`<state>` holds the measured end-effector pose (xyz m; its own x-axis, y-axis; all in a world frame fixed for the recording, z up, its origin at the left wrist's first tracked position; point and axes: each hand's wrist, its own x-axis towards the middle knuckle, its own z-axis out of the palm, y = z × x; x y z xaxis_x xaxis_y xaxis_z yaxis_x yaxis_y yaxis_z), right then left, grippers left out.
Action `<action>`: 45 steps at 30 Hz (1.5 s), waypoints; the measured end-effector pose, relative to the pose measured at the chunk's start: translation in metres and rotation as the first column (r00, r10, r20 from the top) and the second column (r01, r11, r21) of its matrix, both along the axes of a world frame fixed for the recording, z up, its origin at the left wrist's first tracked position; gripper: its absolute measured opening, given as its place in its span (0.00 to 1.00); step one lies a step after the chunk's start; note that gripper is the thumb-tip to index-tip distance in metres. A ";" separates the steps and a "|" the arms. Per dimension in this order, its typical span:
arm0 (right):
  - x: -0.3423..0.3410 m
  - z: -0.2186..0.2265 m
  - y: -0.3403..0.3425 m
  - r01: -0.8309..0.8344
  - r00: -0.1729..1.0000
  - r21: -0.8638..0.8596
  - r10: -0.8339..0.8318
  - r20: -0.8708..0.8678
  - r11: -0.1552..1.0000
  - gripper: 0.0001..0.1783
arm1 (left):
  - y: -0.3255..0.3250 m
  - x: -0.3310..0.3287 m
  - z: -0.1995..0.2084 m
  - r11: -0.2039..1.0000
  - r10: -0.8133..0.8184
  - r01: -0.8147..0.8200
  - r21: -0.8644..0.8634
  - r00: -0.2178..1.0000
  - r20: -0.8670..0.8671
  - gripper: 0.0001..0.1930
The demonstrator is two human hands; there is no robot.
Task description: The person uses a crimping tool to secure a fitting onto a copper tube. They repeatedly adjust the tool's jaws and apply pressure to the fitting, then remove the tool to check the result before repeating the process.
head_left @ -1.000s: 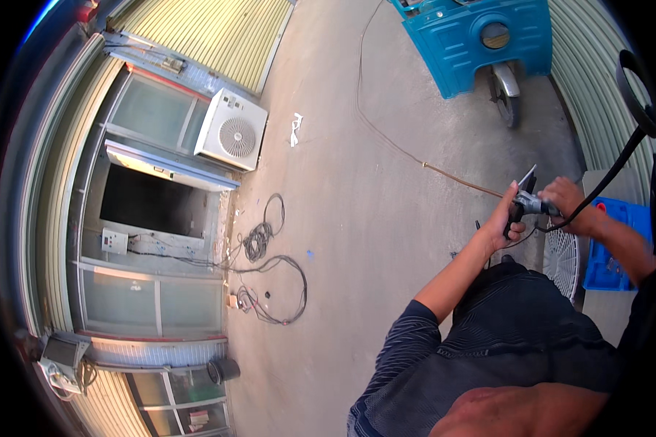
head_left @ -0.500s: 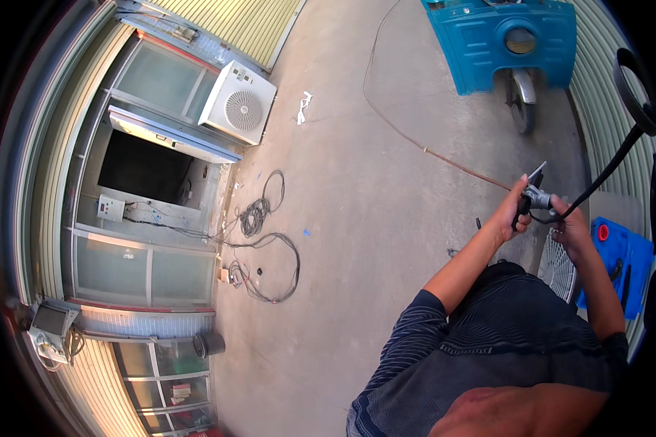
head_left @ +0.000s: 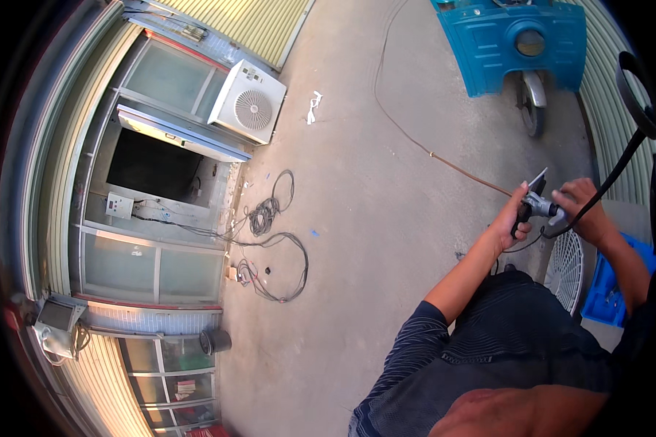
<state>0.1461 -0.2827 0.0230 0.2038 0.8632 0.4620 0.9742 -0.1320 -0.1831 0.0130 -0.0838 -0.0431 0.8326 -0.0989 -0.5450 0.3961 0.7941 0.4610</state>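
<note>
My left hand is closed around a black-gripped silver metal fitting, with a pale flat blade-like piece rising from its top. Beside the fitting's right end, my right hand is raised with its fingers loosely bent and seems to hold nothing. Whether its fingertips touch the metal cannot be made out. A thin brown hose or cable reaches the fitting from the far ground. Close to my right hand passes the black stalk of a round mirror. A thin black wire hangs below the fitting.
A blue three-wheeled vehicle stands far right. At my right are a white wire basket-like grille and a blue case. Coiled black cables lie on the concrete to the left, near a white outdoor fan unit and a dark bucket.
My right hand has come off the lower end of the fitting and moved up and right. My left hand keeps its hold. The view has shifted slightly.
</note>
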 end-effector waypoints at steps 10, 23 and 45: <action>-0.031 -0.027 -0.010 0.320 -0.337 -0.320 -0.208 -0.918 0.892 0.16 | -0.004 0.010 -0.008 0.997 -0.069 0.069 0.022 0.997 -0.019 0.34; 0.011 -0.042 -0.041 0.512 0.668 -0.015 -0.410 -0.621 0.859 0.32 | -0.004 0.017 -0.005 0.998 -0.058 0.057 -0.041 0.998 -0.024 0.34; -0.051 0.077 -0.024 0.362 0.295 0.341 0.240 -0.925 0.868 0.17 | 0.010 0.019 0.018 0.982 -0.047 0.045 -0.186 0.999 -0.009 0.34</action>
